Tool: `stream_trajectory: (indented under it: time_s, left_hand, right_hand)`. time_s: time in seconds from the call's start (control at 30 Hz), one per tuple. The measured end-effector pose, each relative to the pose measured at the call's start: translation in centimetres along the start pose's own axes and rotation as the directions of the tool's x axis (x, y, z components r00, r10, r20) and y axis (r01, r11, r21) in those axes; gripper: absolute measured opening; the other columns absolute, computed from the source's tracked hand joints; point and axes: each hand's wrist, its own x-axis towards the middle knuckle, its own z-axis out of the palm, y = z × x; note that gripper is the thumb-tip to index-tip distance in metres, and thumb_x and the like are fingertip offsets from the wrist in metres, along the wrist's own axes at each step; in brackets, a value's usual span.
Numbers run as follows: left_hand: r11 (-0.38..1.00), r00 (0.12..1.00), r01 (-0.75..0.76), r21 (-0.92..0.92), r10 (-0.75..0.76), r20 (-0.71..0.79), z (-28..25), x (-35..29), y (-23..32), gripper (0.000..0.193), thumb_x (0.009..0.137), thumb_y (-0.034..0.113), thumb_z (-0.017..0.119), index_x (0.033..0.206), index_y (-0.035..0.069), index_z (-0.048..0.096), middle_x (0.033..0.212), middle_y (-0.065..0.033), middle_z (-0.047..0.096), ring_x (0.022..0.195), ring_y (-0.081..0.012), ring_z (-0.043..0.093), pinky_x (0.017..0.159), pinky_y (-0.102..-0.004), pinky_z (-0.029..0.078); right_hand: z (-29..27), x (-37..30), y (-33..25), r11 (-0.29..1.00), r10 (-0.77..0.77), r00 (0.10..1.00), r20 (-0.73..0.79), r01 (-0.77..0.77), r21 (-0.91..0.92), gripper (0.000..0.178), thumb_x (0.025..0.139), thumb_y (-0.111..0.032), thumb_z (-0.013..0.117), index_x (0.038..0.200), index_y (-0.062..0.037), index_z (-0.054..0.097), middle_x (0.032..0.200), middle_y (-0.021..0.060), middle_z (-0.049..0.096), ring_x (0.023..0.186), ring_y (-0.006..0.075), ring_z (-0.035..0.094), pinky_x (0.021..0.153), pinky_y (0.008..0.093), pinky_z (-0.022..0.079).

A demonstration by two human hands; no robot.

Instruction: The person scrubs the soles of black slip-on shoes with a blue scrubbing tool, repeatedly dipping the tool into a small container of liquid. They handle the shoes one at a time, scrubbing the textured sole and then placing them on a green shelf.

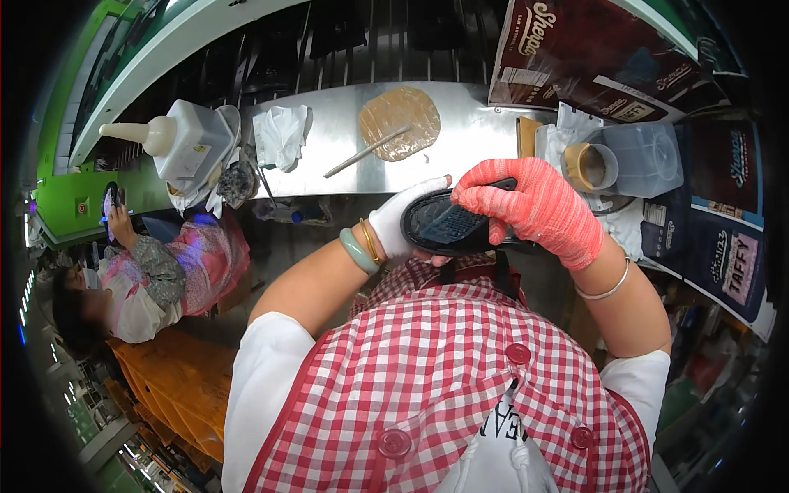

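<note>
In front of my chest I hold a black shoe (448,223) on its side, a dark, patterned, glossy sole-like face showing. My left hand (394,218), in a white glove with bare fingertips, is wrapped round its left end from beneath. My right hand (534,209), in a coral-red knitted glove, has its fingers bent over the upper right edge and pressed against it. Part of the shoe is hidden behind the right fingers. Beyond my hands, on the metal bench (329,177), a thin stick (366,152) lies across a round, brown, film-covered pad (411,123).
A white bottle with a long nozzle (185,144) and a crumpled white cloth (281,135) stand on the left. To the right are a clear plastic container (645,160), a small cup with brown contents (588,167) and printed cardboard (608,57). Another person (156,271) sits at far left.
</note>
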Motion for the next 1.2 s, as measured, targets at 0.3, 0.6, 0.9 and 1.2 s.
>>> stream_trajectory:
  time_s: [0.3,0.6,0.9,1.2]
  left_hand:
    - [0.988,0.956,-0.017,0.153,0.061,-0.288,0.9,-0.5,1.1,0.045,0.096,0.042,0.038,0.118,0.007,0.056,0.102,-0.0089,0.066,0.080,-0.0140,0.062,0.064,-0.0290,0.052]
    - [0.731,0.969,-0.210,0.649,0.246,0.037,-3.7,-0.1,0.6,0.115,0.041,0.012,0.092,0.137,0.005,0.031,0.128,-0.0071,0.053,0.114,-0.0160,0.052,0.106,-0.0316,0.035]
    - [0.807,0.851,0.450,-0.382,-0.518,-0.092,-2.0,2.0,4.9,0.090,0.055,0.009,0.085,0.132,0.004,0.039,0.117,-0.0100,0.059,0.109,-0.0171,0.054,0.102,-0.0330,0.039]
    - [0.939,0.967,0.213,-0.269,-0.163,0.196,-1.7,1.1,2.5,0.043,0.096,0.037,0.042,0.121,0.004,0.052,0.105,-0.0114,0.064,0.087,-0.0157,0.062,0.075,-0.0290,0.054]
  right_hand:
    - [-2.2,-0.1,1.3,0.997,0.068,0.998,0.002,-0.068,-0.037,0.025,0.081,-0.024,0.067,0.094,-0.0025,0.067,0.074,0.0051,0.062,0.051,0.0080,0.053,0.053,0.0223,0.045]
    - [-4.1,-1.2,1.4,0.993,0.059,0.998,-0.014,-0.060,-0.104,0.022,0.080,-0.022,0.067,0.092,-0.0030,0.069,0.074,0.0047,0.063,0.054,0.0095,0.055,0.055,0.0234,0.047]
    - [-6.3,-3.8,2.8,0.991,0.060,0.995,-0.084,-0.069,-0.112,0.020,0.080,-0.018,0.065,0.093,-0.0025,0.069,0.078,0.0039,0.066,0.058,0.0099,0.056,0.058,0.0228,0.048]
    - [-5.1,-4.5,5.4,0.905,-0.425,0.886,-0.186,0.414,-0.094,0.017,0.078,-0.008,0.070,0.094,-0.0013,0.069,0.088,0.0058,0.067,0.078,0.0115,0.061,0.071,0.0244,0.049]
